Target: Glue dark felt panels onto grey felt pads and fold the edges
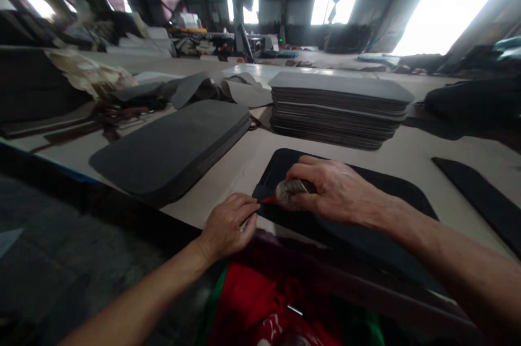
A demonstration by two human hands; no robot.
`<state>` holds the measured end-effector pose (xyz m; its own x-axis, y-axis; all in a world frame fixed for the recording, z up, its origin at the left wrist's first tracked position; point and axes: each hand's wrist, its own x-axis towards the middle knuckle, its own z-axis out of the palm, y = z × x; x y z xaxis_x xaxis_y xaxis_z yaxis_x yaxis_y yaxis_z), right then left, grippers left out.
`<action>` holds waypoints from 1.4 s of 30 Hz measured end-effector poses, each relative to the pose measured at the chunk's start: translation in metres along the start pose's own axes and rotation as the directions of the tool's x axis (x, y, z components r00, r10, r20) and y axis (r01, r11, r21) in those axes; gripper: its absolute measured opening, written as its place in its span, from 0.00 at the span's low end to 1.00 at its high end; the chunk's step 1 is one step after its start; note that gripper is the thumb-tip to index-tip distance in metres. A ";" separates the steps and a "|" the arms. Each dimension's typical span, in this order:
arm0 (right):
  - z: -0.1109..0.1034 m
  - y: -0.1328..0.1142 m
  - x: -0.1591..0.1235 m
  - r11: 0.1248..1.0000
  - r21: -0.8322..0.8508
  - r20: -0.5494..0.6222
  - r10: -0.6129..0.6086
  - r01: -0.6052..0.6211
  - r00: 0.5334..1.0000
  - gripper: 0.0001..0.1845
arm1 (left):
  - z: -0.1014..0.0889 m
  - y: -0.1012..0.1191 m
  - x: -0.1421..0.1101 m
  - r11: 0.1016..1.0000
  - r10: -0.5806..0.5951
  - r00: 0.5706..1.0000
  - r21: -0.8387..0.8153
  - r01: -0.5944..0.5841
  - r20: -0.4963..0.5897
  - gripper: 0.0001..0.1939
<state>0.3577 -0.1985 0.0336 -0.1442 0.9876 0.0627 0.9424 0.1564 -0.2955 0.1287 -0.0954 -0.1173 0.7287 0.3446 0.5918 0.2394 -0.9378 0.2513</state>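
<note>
A dark, flat panel (382,183) with rounded corners lies at the table's front edge. My right hand (329,188) is closed around a small, stained squeeze bottle (287,192) held tilted over the panel. Its red nozzle (267,200) points left, at the panel's near left corner. There my left hand (230,224) pinches the panel's edge between thumb and fingers, close to the nozzle tip. Something small and pale shows between the left thumb and fingers; I cannot make out what it is.
A low stack of grey panels (175,145) lies on the left. Behind the dark panel stands a taller stack of grey sheets (337,112). Another dark piece (480,194) is at the right. Loose grey scraps (195,88) lie farther back on the table (220,183).
</note>
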 end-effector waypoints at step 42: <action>-0.041 0.049 -0.062 0.956 -0.020 0.093 0.294 -0.294 0.951 0.09 | -0.001 -0.003 0.001 0.995 0.072 0.997 0.072 -0.071 -0.007 0.09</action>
<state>0.4257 -0.2528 0.0544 0.1122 0.9869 -0.1158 0.9491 -0.1410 -0.2816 0.1286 -0.0917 -0.1168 0.7396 0.2767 0.6136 0.2325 -0.9605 0.1529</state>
